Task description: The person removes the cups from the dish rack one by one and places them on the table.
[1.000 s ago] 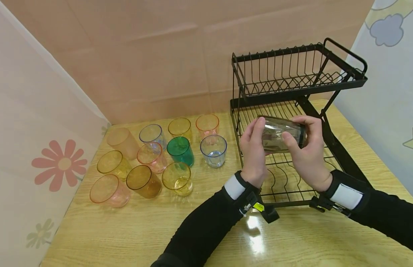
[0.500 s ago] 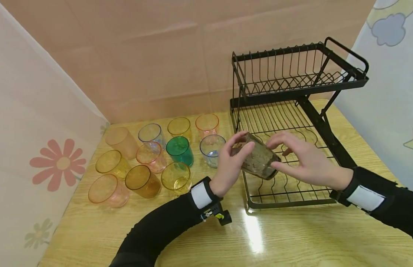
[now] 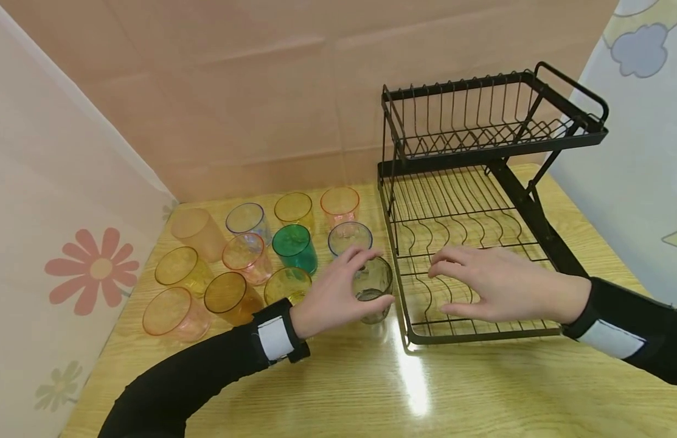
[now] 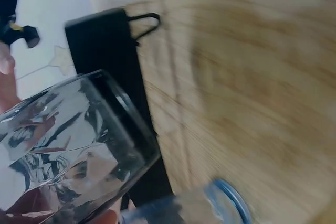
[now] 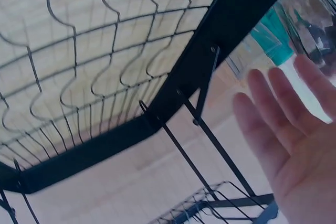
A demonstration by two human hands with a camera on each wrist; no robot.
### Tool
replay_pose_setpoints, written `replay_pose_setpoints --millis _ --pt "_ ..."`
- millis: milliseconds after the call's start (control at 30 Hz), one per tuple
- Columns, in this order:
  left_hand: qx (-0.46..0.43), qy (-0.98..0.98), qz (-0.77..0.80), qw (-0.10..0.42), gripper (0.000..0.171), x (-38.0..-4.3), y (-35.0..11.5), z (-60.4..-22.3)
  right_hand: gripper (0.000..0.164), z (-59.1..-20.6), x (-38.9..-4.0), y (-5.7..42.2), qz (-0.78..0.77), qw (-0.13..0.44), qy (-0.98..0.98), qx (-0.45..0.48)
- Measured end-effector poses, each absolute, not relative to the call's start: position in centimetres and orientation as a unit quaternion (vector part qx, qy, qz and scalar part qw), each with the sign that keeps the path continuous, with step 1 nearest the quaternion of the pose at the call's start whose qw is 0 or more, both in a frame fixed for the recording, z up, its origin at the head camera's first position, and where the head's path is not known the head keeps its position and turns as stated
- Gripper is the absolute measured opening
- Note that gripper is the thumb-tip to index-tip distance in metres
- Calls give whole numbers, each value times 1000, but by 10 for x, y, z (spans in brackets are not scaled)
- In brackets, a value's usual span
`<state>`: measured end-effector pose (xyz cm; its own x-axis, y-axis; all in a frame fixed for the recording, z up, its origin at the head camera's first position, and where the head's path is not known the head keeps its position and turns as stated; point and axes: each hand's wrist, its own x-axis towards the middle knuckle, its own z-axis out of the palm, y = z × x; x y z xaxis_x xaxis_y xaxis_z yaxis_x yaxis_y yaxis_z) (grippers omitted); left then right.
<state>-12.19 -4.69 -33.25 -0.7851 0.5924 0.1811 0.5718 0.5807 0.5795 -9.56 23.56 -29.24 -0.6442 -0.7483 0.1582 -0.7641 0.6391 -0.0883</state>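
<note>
My left hand (image 3: 329,295) holds a grey see-through glass (image 3: 375,281) between thumb and fingers, by the left edge of the black dish rack (image 3: 480,336). Its mouth faces up in the head view; whether its base touches the table I cannot tell. The left wrist view shows the grey glass (image 4: 79,145) large, with a fingertip below it. A blue-rimmed clear glass (image 3: 350,237) stands just behind it. My right hand (image 3: 508,286) hovers over the rack's lower tier, holding nothing, fingers loosely bent. In the right wrist view the right hand (image 5: 299,135) appears with fingers extended.
Several coloured glasses stand grouped on the left of the wooden table (image 3: 294,395), among them a green glass (image 3: 295,249) and an amber glass (image 3: 234,298). The rack's upper tier (image 3: 491,115) overhangs the back of its lower tier. Cloth walls close off the back and sides.
The grey glass has moved left and down from above the rack to beside it, turning from sideways to mouth up. My right hand has let go of it and drawn away.
</note>
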Motion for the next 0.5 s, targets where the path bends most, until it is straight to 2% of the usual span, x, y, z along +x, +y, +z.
replay_pose_setpoints --millis 267,500 --pt "344 913 220 -15 75 -124 -57 -345 63 -276 -87 237 18 48 -936 348" --pt "338 919 199 -35 75 -125 -55 -353 69 -277 -84 231 42 122 -937 323"
